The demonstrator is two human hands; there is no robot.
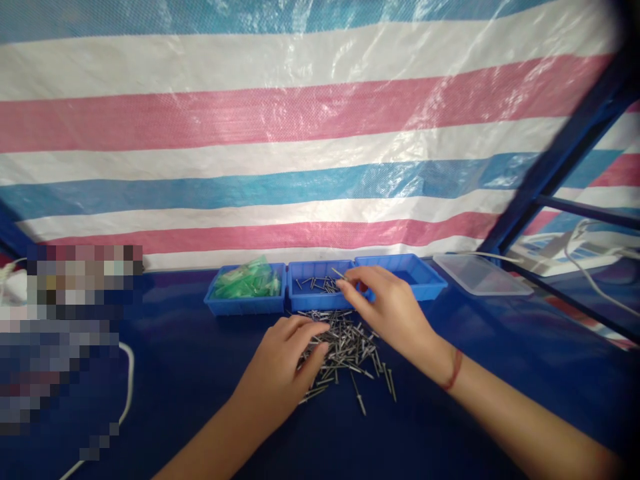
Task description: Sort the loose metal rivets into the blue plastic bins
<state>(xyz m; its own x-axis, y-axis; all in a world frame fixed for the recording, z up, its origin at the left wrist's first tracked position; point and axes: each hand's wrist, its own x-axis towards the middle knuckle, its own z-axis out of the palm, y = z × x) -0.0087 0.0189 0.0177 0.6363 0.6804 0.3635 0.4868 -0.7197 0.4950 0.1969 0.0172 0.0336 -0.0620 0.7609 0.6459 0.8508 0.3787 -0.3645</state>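
A loose pile of metal blind rivets [350,347] lies on the dark blue table in front of three blue bins. My right hand [387,303] pinches one rivet [338,273] between thumb and fingertips, above the middle bin [320,304], where several more rivets lie. At the left side of the pile is my left hand [283,360], its thumb and index finger apart beside the rivets; its other fingers are partly hidden. The left bin [245,308] contains green plastic packets [250,280]. Part of the right bin [425,289] is behind my right hand.
To the right of the bins lies a translucent plastic lid [483,275]. A blue metal frame [555,157] with white cables rises on the right. Striped sheeting [280,120] hangs behind the table. Another white cable [131,373] curves along the left, beside a pixelated area.
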